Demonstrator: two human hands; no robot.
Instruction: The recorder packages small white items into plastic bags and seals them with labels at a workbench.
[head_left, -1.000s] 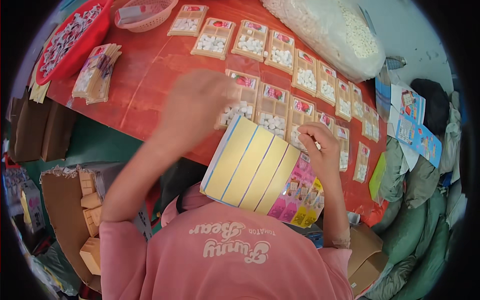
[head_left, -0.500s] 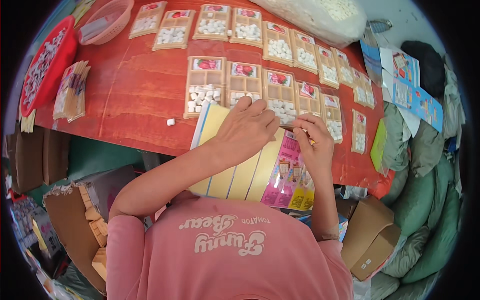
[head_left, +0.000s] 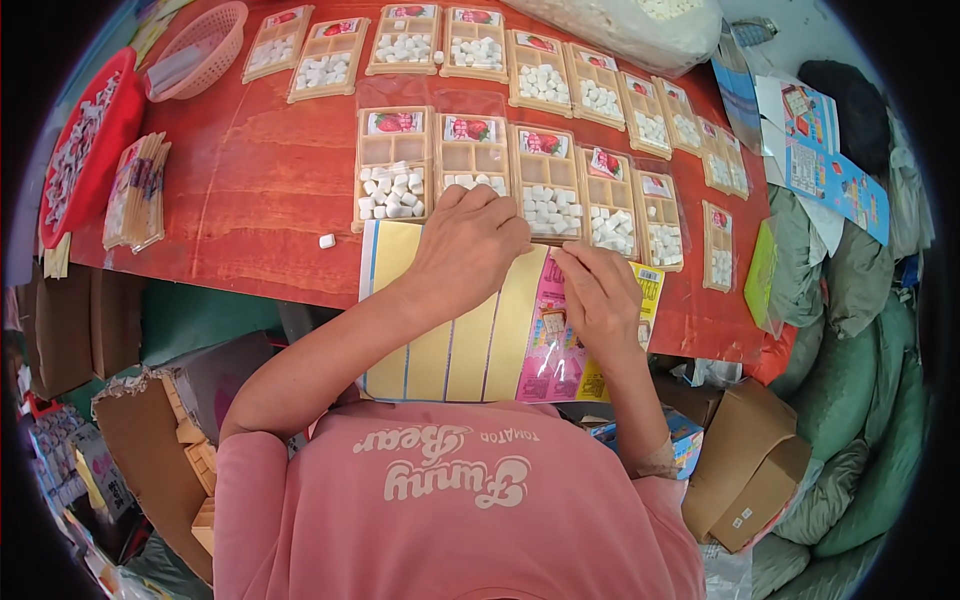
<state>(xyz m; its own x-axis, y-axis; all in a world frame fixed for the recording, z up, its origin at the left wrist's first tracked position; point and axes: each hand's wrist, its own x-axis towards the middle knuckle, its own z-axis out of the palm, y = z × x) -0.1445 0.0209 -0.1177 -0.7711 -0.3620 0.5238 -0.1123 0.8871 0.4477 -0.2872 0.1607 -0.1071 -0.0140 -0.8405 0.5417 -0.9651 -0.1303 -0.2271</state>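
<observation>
A sheet of stickers (head_left: 468,345) lies at the table's near edge, close to my body. Its left part is bare yellow backing with thin blue lines; pink and yellow printed strips remain at the right. My left hand (head_left: 468,240) rests over the sheet's upper edge, fingers curled and closed, their tips partly hidden. On the pink strip's top edge, my right hand (head_left: 602,295) pinches with thumb and forefinger. Just beyond both hands stands a row of beige compartment trays (head_left: 546,170) holding white cube-like pieces and strawberry picture cards.
More filled trays (head_left: 405,70) form a back row. At the left are a red basket (head_left: 128,120), a pink basket (head_left: 222,62) and a bundle of wrapped sticks (head_left: 137,190). One loose white piece (head_left: 327,241) lies near the front edge. Cardboard boxes (head_left: 750,465) stand below.
The sheet and both hands have shifted left in view. My right hand has turned more palm-down over the pink strip, and a yellow strip's upper end now shows beside it.
</observation>
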